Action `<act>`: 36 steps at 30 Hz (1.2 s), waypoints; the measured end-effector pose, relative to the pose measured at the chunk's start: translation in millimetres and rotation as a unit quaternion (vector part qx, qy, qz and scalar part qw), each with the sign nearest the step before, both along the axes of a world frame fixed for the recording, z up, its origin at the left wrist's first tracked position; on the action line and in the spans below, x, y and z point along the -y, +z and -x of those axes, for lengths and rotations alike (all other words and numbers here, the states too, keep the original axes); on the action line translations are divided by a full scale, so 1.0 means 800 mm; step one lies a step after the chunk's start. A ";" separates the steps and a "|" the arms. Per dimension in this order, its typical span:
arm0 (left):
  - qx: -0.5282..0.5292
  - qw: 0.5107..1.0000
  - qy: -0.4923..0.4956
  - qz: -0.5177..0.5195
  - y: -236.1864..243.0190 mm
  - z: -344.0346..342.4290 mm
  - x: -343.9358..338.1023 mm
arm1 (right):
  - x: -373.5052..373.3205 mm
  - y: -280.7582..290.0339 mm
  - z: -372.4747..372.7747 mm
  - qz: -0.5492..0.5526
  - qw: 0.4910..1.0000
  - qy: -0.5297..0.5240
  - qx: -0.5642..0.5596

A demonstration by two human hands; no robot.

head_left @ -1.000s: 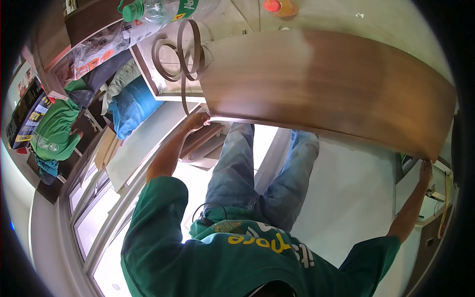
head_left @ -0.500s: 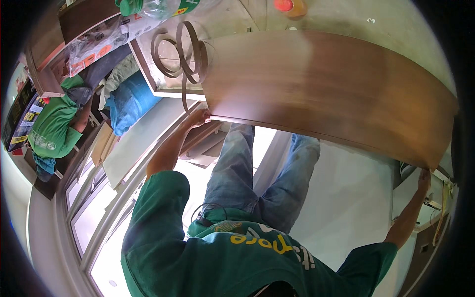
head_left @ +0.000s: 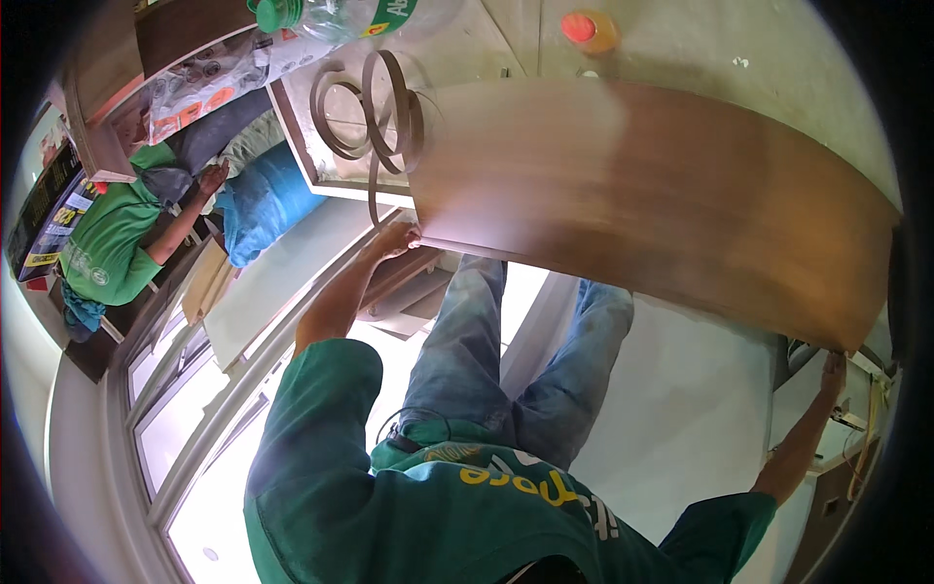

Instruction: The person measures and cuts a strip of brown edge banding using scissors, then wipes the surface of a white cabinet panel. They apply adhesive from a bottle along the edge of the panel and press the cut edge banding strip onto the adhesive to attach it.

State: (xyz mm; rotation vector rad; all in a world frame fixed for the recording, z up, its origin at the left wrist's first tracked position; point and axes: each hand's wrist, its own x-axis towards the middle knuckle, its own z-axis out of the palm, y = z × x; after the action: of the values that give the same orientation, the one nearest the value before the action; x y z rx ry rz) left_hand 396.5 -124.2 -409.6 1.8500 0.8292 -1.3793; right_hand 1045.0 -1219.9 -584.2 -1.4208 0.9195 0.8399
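The panel (head_left: 662,209) is warm brown with darker lengthwise streaks; the coiled strip (head_left: 416,131) at its left is dark brown. Far off, one bottle (head_left: 336,19) has a green cap (head_left: 279,14), another (head_left: 603,36) orange. Near, the shirt (head_left: 409,521) is dark green, printed yellow and white; the jeans (head_left: 455,341) are faded blue.

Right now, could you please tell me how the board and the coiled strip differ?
The board is broad, while the strip is narrow. The board spreads out as one sheet, whereas the strip curls in loops. The board has the left hand and right hand at its near corners; the strip trails down near the left hand only. Both are brown.
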 end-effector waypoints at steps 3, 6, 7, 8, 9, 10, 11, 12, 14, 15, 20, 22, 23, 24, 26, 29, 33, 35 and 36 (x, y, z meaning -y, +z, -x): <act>-0.020 1.000 0.000 -0.001 0.005 -0.010 0.002 | 0.015 0.002 -0.003 -0.011 1.000 -0.021 -0.005; 0.036 0.999 0.010 -0.017 0.006 -0.006 0.003 | 0.011 -0.004 -0.006 0.057 0.997 -0.044 -0.001; 0.028 0.999 -0.003 -0.019 0.007 -0.002 0.001 | 0.004 -0.008 -0.005 0.079 0.996 -0.052 0.003; 0.020 0.999 -0.015 -0.020 0.005 0.003 0.000 | -0.004 -0.010 -0.003 0.143 0.987 -0.073 0.009; 0.060 0.995 -0.066 -0.033 0.008 0.010 -0.003 | -0.016 -0.014 0.003 0.096 0.990 0.075 0.066; 0.062 0.995 -0.078 -0.025 0.007 0.013 -0.008 | -0.027 -0.015 0.009 0.118 0.978 0.149 0.088; 0.058 0.995 -0.082 -0.018 0.013 0.020 -0.012 | -0.042 -0.021 0.022 0.159 0.965 0.170 0.123; 0.053 0.995 -0.078 -0.009 0.016 0.025 -0.018 | -0.053 -0.020 0.035 0.154 0.949 0.242 0.130; 0.044 0.997 -0.060 0.008 0.008 0.024 -0.026 | -0.068 -0.006 0.062 0.197 0.929 0.270 0.161; 0.037 0.998 -0.048 0.015 -0.001 0.020 -0.025 | -0.077 -0.003 0.075 0.192 0.936 0.245 0.167; -0.035 0.999 0.003 0.018 -0.013 0.004 -0.015 | -0.172 0.060 0.062 0.052 0.968 -0.211 0.127; -0.011 1.000 0.007 0.020 -0.006 0.009 -0.017 | -0.242 0.085 0.065 0.225 0.939 -0.222 0.133; -0.022 1.000 0.005 0.012 -0.003 0.012 -0.019 | -0.270 0.097 0.063 0.255 0.933 -0.222 0.125; -0.022 1.000 0.014 0.014 -0.002 0.014 -0.021 | -0.290 0.110 0.059 0.274 0.928 -0.222 0.119; 0.002 1.000 -0.019 0.012 -0.002 0.017 -0.025 | -0.319 0.125 0.056 0.282 0.925 -0.227 0.118; 0.003 0.999 -0.032 0.008 -0.004 0.018 -0.027 | -0.331 0.130 0.056 0.259 0.927 -0.241 0.126; 0.020 1.000 -0.006 0.012 -0.004 0.020 -0.025 | -0.327 0.124 0.050 0.280 0.917 -0.260 0.115; 0.034 0.999 -0.006 0.007 -0.002 0.023 -0.025 | -0.327 0.123 0.048 0.284 0.917 -0.258 0.111; 0.041 0.999 -0.017 0.004 -0.001 0.025 -0.025 | -0.328 0.124 0.048 0.288 0.918 -0.250 0.109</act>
State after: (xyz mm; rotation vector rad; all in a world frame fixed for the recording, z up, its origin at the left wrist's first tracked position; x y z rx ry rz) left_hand 376.3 -104.0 -410.8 1.9093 0.7536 -1.3172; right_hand 1006.4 -957.8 -485.0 -1.6217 1.3425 0.0106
